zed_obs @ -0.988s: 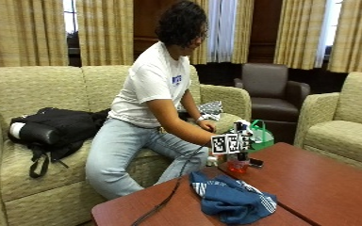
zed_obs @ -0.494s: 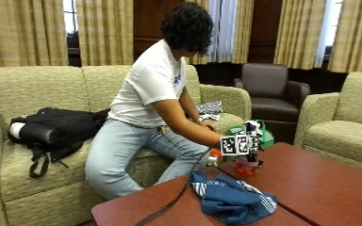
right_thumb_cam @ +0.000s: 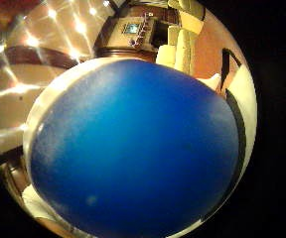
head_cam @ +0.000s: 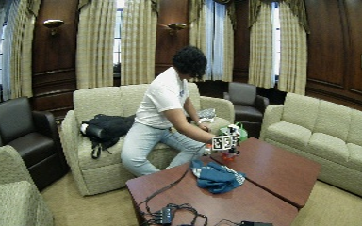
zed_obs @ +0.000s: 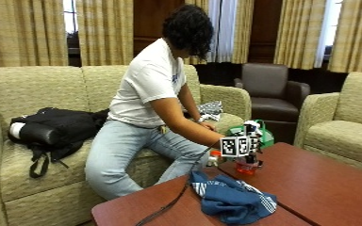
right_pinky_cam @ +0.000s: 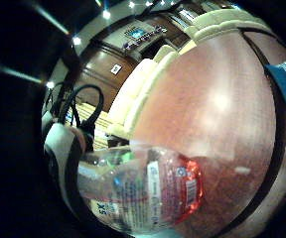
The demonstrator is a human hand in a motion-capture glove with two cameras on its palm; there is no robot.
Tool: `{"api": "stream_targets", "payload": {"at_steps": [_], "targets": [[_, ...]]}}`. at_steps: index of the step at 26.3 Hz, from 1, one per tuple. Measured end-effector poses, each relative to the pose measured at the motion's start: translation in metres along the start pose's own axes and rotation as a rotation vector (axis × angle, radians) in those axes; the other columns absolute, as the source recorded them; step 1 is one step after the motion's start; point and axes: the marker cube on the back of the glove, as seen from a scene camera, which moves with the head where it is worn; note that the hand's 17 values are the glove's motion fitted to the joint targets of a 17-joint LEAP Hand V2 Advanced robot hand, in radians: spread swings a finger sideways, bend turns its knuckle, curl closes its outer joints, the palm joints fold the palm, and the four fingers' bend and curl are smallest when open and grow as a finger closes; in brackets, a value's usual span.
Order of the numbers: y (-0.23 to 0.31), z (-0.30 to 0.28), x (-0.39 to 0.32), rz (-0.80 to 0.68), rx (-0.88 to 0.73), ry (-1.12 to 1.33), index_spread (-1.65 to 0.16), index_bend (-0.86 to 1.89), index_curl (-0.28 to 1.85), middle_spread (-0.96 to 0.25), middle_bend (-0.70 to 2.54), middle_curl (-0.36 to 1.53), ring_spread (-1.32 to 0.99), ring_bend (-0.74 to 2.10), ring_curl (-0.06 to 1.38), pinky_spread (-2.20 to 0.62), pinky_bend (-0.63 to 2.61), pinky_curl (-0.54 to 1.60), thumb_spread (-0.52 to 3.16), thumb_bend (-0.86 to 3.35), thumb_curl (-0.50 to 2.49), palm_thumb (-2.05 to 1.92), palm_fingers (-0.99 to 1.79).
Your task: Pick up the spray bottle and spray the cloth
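Reaching the spray bottle (zed_obs: 247, 165) on the table (zed_obs: 332, 188), the hand (zed_obs: 249, 141) is apparently closed around it; the cloth (zed_obs: 231, 197) is not yet sprayed.

The clear spray bottle (right_pinky_cam: 143, 196) with a red base stands on the table (zed_obs: 332, 183); just beside it lies the crumpled blue cloth (zed_obs: 231, 200).

Clear glossy plastic spray bottle (right_pinky_cam: 143, 191) with a paper-like label; soft, crumpled blue cloth (zed_obs: 231, 197); smooth, slightly shiny reddish wood worktop (zed_obs: 319, 183).
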Motion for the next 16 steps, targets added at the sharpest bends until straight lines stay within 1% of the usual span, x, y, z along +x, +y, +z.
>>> {"api": "stream_targets", "payload": {"at_steps": [5, 10, 16], "targets": [[0.0027, -0.0043, 0.0006, 0.052, -0.006, -0.018, -0.30, 0.17, 0.56, -0.19, 0.58, 0.52, -0.18, 0.69, 0.44, -0.27, 0.47, 0.39, 0.49, -0.04, 0.78, 0.81, 1.32], [0.0090, 0.0000, 0.0027, 0.069, -0.045, 0.015, -0.29, 0.15, 0.54, -0.18, 0.59, 0.51, -0.19, 0.66, 0.43, -0.24, 0.45, 0.39, 0.55, -0.05, 0.76, 0.79, 1.28], [0.0098, -0.0075, 0.0019, 0.091, -0.094, 0.057, -0.30, 0.15, 0.51, -0.18, 0.59, 0.51, -0.19, 0.64, 0.43, -0.18, 0.35, 0.36, 0.68, -0.04, 0.71, 0.76, 1.20]]}}
